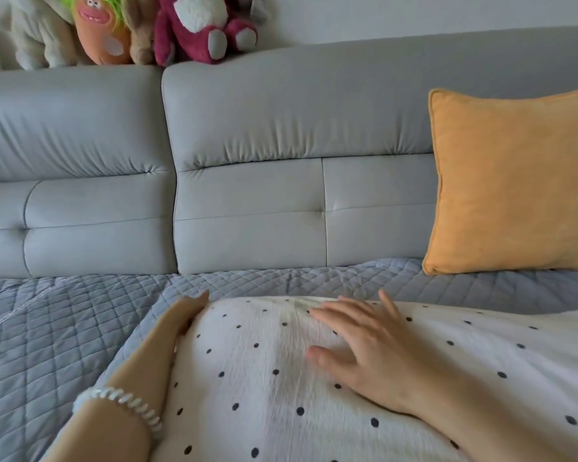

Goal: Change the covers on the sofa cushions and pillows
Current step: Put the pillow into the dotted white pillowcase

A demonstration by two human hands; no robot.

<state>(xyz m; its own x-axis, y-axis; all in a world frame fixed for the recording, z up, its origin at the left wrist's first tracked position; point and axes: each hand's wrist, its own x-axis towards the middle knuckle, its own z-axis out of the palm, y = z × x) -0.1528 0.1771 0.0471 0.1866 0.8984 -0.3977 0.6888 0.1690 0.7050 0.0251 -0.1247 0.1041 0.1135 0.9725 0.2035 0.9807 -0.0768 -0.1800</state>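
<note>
Left hand pressed flat against the left edge of the polka-dot pillow, fingers straight, gripping nothing; fingertips partly hidden behind the pillow's bulge, white bracelet at the wrist. Pillow lying on the quilted seat cover, near and right edges cut off, long axis running left to right as far as visible. Right hand resting open on top, fingers spread. Orange cushion leaning upright against the sofa back, cropped at the right.
</note>
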